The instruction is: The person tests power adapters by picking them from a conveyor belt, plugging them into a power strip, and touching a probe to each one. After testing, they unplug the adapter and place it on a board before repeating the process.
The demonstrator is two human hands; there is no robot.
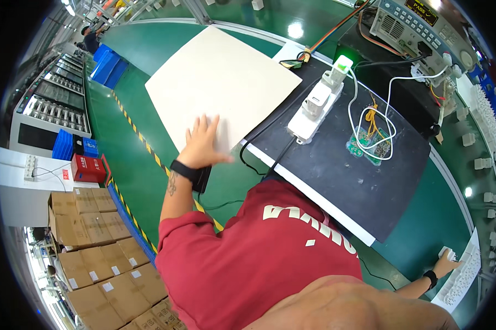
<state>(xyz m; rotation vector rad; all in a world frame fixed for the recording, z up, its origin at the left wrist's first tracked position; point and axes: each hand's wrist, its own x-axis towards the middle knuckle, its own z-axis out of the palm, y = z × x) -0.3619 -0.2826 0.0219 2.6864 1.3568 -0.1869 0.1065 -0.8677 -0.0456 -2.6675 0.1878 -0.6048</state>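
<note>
My left hand [199, 144] is open, its fingers spread over the near edge of a large cream board [220, 82]; I cannot tell whether it presses on it. Far to the right, my right hand [444, 266] has its fingers closed on a small white adapter [447, 253], beside a white tray [461, 278] with many small white parts. Between the hands lies a black mat [336, 170]. On it stands a white power strip [303, 125] with white adapters [317, 100] plugged in, the far one lit green. Green circuit boards [372, 146] lie under a white cable [388, 124].
A grey test instrument [404, 27] with a lit display stands at the far right, with cables trailing from it. Along the right a line of white adapters [468, 139] sits on a green surface. Cardboard boxes [102, 264] are stacked at left, below a red box [88, 168] and blue bins [109, 67].
</note>
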